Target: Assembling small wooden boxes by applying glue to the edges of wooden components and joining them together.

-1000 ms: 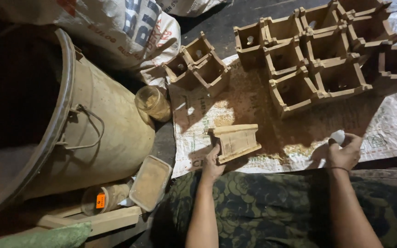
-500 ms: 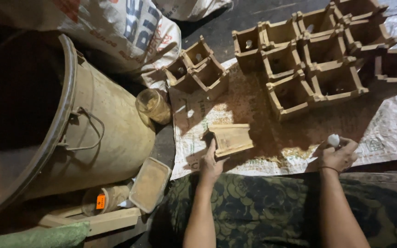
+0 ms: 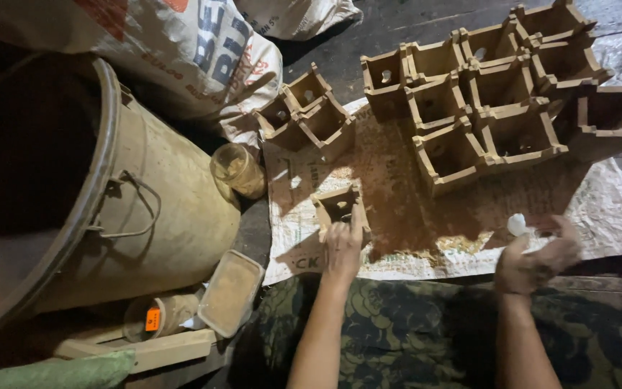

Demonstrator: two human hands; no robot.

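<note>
Nearest the camera, both forearms reached out over a lap covered in patterned green cloth [image 3: 412, 324]. The left hand [image 3: 343, 248] was closed on a small open wooden box [image 3: 340, 207], which stood upright on a woven plastic sheet [image 3: 613, 216] dusted with sawdust. The right hand [image 3: 538, 252] was curled around a small white object [image 3: 518, 225], possibly a glue bottle; its exact kind could not be told.

Judged from this position, the box could tip or its joints pull apart if the left hand pressed unevenly, since it was gripped from one side only. Anything squeezed from the white object could pick up the loose sawdust below.

To the left, a shallow tub [image 3: 230, 292] held tan powder, and a small jar with an orange label [image 3: 158, 317] lay beside a strip of wood [image 3: 145, 349]. A clear jar [image 3: 237, 170] held pale granular matter. The large metal drum [image 3: 152, 216] lay tilted, its inside too dark to read.

Farther off, two joined boxes [image 3: 304, 115] and a cluster of finished boxes [image 3: 484, 94] stood empty, some showing round holes. Printed sacks [image 3: 181, 57] lay beyond.
</note>
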